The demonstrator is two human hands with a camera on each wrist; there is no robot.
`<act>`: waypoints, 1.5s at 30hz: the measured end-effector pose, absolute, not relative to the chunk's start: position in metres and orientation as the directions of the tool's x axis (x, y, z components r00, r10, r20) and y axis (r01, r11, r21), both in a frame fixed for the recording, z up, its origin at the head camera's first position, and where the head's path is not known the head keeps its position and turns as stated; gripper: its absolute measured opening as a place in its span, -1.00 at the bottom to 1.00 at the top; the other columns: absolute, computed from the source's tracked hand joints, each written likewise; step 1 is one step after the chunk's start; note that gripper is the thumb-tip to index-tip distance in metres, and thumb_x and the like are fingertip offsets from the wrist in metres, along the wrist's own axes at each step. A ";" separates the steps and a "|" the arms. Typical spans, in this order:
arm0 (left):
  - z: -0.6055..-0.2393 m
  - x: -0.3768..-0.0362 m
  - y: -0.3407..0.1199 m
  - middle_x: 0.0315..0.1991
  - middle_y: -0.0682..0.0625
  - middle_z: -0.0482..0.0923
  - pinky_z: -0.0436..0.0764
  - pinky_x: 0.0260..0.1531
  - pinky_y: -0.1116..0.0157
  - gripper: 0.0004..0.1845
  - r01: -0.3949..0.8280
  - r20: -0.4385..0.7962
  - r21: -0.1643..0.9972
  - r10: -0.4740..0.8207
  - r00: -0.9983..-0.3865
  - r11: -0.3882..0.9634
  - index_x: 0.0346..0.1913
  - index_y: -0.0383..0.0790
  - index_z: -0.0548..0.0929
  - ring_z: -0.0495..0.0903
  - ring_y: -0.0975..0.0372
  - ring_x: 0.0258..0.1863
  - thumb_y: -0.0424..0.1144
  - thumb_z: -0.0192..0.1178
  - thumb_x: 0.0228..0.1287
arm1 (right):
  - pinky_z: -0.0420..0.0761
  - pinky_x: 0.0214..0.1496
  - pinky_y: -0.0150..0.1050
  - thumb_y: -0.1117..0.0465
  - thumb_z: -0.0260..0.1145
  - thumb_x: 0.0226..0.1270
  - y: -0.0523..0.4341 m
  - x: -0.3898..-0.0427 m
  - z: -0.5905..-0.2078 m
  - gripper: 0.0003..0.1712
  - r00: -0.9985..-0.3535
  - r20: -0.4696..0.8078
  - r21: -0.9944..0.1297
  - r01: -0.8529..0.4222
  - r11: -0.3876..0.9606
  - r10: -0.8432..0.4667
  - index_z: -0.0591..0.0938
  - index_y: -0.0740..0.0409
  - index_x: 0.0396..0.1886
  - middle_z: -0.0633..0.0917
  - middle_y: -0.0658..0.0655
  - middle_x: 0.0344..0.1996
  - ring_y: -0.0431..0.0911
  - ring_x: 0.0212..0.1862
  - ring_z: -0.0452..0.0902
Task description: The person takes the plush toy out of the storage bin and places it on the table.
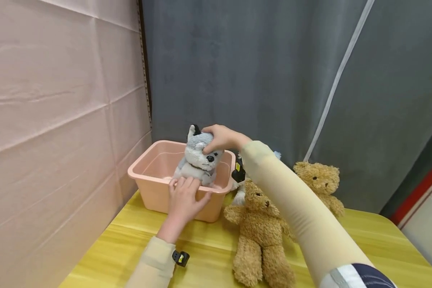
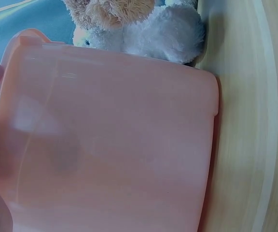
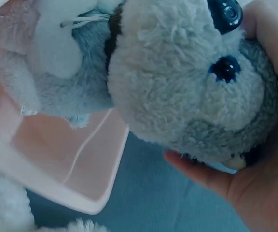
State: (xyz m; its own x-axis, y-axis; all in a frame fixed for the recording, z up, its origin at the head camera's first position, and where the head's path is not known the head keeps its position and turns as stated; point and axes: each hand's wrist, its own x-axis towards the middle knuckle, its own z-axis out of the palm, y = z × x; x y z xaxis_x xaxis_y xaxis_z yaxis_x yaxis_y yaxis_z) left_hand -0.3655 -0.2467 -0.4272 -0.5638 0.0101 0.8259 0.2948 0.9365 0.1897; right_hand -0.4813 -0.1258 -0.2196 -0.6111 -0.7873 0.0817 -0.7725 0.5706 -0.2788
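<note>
Right hand [image 1: 221,138] has its fingers curled round the grey husky plush's [image 1: 198,162] head inside the pink tub [image 1: 144,170] at the desk's far left corner, while left hand [image 1: 183,198] presses relaxed fingers on its belly.

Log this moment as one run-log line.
right hand: grips grey husky plush by head | left hand: fingers over pink tub rim, touching plush | plush: in tub | nearby: teddy bear

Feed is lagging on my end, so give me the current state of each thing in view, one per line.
grey husky plush: upright in the bin, head gripped.
pink bin: upright on the table, open-topped.
right hand: gripping the husky's head.
left hand: fingers over the bin's near rim, touching the husky.
near teddy bear: lying beside the bin.
far teddy bear: sitting upright, untouched.
</note>
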 end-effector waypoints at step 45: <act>-0.429 -0.363 -0.272 -0.40 0.05 0.42 0.12 0.09 -0.09 -0.54 0.309 0.826 0.206 0.004 -0.563 0.929 -0.35 -0.10 0.47 0.36 0.08 -0.30 0.27 0.03 0.17 | 0.20 0.30 0.21 -0.15 0.62 -0.20 -0.037 -0.442 -0.230 0.17 -0.611 0.618 -0.411 -0.787 0.460 -0.495 0.23 -0.20 0.45 -0.02 0.12 0.47 0.05 0.46 -0.05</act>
State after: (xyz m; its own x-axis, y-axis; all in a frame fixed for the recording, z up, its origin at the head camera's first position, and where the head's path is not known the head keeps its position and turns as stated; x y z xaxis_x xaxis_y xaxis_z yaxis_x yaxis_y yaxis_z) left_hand -0.3628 -0.2717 -0.4295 -0.5631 0.0039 0.8264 0.3086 0.9287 0.2059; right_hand -0.4415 -0.0366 -0.2298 -0.6113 -0.4948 0.6176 -0.7873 0.4597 -0.4109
